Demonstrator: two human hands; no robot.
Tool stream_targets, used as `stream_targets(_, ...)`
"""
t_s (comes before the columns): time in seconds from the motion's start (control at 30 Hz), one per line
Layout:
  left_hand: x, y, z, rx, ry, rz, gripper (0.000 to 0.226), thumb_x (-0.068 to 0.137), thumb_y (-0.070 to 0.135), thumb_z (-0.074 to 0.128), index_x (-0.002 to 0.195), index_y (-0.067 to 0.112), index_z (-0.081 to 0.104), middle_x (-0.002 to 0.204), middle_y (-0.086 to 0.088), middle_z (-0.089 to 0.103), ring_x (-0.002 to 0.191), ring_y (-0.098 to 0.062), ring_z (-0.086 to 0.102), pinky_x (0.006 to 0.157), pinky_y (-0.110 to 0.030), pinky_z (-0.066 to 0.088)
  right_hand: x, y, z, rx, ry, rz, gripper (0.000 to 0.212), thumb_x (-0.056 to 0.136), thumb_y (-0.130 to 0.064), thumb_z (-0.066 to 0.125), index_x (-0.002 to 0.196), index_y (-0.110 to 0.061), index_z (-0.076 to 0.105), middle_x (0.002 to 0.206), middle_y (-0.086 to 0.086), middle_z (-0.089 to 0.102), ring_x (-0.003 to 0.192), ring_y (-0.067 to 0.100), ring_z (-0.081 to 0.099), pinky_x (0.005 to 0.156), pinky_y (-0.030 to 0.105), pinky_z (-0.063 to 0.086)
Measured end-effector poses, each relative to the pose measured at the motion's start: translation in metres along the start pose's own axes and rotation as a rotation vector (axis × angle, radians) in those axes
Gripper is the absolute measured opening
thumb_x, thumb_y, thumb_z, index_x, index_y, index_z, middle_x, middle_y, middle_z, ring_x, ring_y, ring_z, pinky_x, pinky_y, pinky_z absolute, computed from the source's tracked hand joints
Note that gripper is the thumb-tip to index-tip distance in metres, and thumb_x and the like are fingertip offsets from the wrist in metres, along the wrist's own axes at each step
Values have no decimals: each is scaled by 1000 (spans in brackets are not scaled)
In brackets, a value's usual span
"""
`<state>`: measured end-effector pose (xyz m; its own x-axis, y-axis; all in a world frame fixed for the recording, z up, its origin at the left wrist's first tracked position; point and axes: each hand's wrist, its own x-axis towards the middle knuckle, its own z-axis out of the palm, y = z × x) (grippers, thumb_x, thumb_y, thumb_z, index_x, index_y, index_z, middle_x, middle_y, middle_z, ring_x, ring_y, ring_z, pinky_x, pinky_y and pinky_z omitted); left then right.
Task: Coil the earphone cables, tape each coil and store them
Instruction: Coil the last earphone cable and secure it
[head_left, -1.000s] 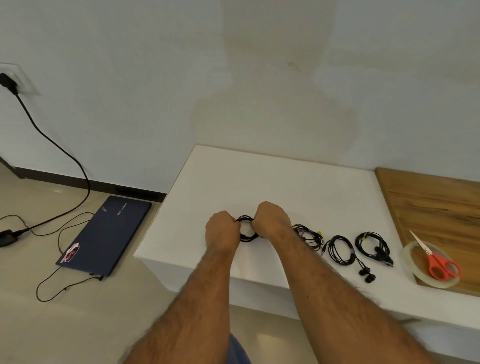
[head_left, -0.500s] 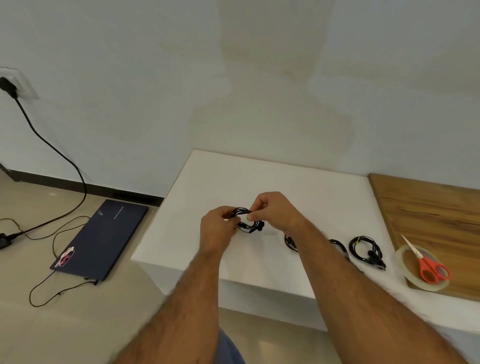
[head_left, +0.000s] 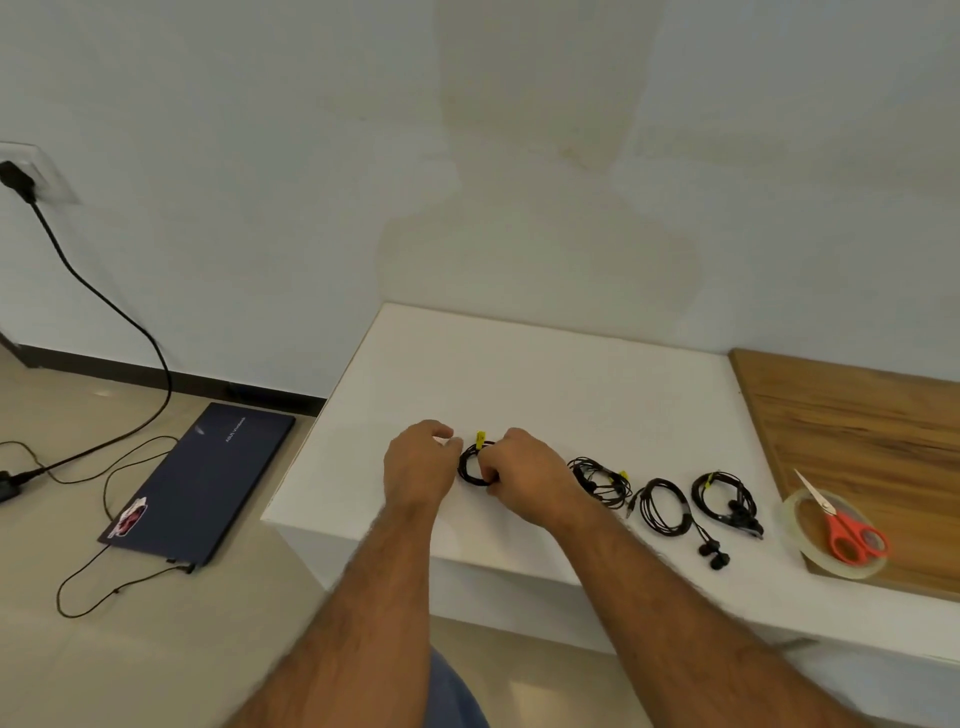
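Black earphone coil (head_left: 474, 464) with yellow tag, now lowered onto the white table (head_left: 519, 374); right hand (head_left: 524, 475) pinches it, left hand (head_left: 420, 462) curled beside, grip unclear.

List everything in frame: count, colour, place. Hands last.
black coiled earphone cable with yellow tag: 1, black, white table, between both hands
other black earphone coils: 3, black, in a row to the right on the table
red-handled scissors: 1, red and silver, lying on the tape roll
clear tape roll: 1, transparent, on the wooden board
brown wooden board: 1, brown, right end of the table
white table: 1, white, against the wall
dark blue closed laptop: 1, navy, floor at left
black charger plug: 1, black, wall socket, cable trailing to the floor
left hand: 1, left of the coil
right hand: 1, fingers gripping the coil
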<state>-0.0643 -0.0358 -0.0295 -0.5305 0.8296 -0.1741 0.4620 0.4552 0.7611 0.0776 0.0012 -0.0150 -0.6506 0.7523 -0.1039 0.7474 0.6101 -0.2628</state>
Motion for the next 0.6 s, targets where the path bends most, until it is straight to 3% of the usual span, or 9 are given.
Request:
stream_targets(0.17, -6, -4, 6, -62, -89, -73, 26, 78, 15, 75, 103, 13, 66, 78, -7, 70, 52, -15, 64, 48, -18, 49, 1, 5, 2, 48, -28, 7, 9, 82, -19, 70, 90, -21, 67, 100, 5, 57, 93, 23, 57, 72, 33, 47)
stream_targets(0.33, -8, -4, 9, -56, -67, -57, 14, 80, 13, 74, 93, 11, 69, 69, -6, 70, 59, -20, 69, 67, -33, 60, -2, 7, 2, 214, 60, 65, 7, 84, -21, 70, 89, -20, 75, 95, 0, 69, 86, 16, 63, 72, 31, 51)
stream_targets(0.5, -7, -4, 9, -65, -66, -55, 13, 80, 14, 75, 91, 11, 69, 70, -6, 70, 60, -20, 69, 70, -35, 60, -9, 4, -7, 265, 171, 132, 10, 87, -21, 64, 92, -21, 73, 100, -6, 68, 98, 12, 56, 83, 32, 49)
stream_targets(0.6, -9, -2, 8, -66, -73, -59, 14, 80, 15, 74, 93, 13, 68, 71, -5, 70, 54, -16, 65, 65, -30, 59, -9, 4, -7, 229, 177, 167, 15, 92, -24, 60, 102, -22, 70, 108, -4, 63, 103, 15, 53, 86, 32, 47)
